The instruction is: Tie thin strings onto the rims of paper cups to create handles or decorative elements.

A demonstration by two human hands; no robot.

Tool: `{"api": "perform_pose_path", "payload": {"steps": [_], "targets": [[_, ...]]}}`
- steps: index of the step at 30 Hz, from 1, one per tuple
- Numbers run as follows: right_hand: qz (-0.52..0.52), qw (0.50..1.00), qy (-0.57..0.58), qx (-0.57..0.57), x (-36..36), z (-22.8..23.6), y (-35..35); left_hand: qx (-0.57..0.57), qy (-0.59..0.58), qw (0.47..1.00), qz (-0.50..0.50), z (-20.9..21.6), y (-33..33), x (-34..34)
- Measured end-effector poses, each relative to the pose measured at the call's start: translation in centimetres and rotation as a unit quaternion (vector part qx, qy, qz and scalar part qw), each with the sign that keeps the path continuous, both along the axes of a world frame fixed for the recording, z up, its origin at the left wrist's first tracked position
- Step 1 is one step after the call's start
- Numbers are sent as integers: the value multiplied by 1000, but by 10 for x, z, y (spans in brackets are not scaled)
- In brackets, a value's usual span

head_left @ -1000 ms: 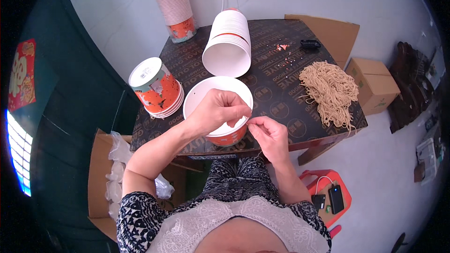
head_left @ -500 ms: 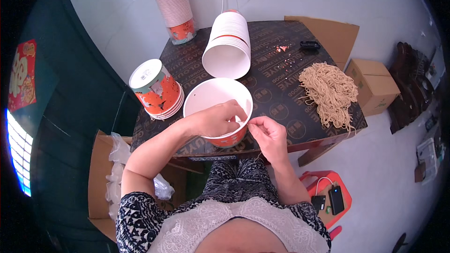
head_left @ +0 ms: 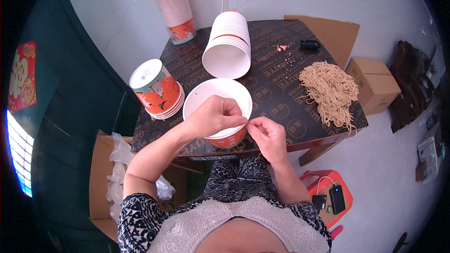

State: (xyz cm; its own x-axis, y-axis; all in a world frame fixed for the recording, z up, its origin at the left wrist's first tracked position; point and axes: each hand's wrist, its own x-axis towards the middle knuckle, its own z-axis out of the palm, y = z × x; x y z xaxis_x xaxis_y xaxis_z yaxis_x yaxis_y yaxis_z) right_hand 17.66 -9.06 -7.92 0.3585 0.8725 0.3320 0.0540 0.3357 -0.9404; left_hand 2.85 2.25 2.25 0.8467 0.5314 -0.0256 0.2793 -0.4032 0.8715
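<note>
A white-lined paper bucket with an orange outer wall stands upright at the table's near edge. Over its opening is my left hand, thumb and forefinger pinched together at the right rim. My right hand pinches just outside that same rim, its fingertips meeting those of the left. Whatever lies between the fingertips is too small to make out; a thin strand of cord seems to hang below my right hand. On the table's right lies a heap of beige cords.
Upside-down orange buckets are stacked on the left. Nested white buckets lie on their side behind. A tall wrapped stack stands at the back. A black object and small crumbs are on the dark table.
My left hand has come up out of the bucket to its right rim, meeting the right fingertips. My right hand stays almost in place.
</note>
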Motion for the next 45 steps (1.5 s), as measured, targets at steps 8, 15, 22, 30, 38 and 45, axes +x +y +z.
{"api": "perform_pose_path", "payload": {"steps": [8,15,22,30,38,45], "targets": [[-2,1000,-6,-1,-2,-1,1,54,-124,990,-41,-5,-5,6],[-1,999,-32,8,-4,9,7,-44,-38,998,20,8,-4,10],[92,993,67,-22,16,30,-4,-182,-50,982,31,4,5,3],[55,996,-63,-20,23,56,5,-172,-57,983,-19,0,7,7],[28,994,-106,29,20,71,10,-163,-63,985,-10,-1,9,11],[-76,945,-296,117,28,58,7,-225,-81,971,-23,0,14,10]]}}
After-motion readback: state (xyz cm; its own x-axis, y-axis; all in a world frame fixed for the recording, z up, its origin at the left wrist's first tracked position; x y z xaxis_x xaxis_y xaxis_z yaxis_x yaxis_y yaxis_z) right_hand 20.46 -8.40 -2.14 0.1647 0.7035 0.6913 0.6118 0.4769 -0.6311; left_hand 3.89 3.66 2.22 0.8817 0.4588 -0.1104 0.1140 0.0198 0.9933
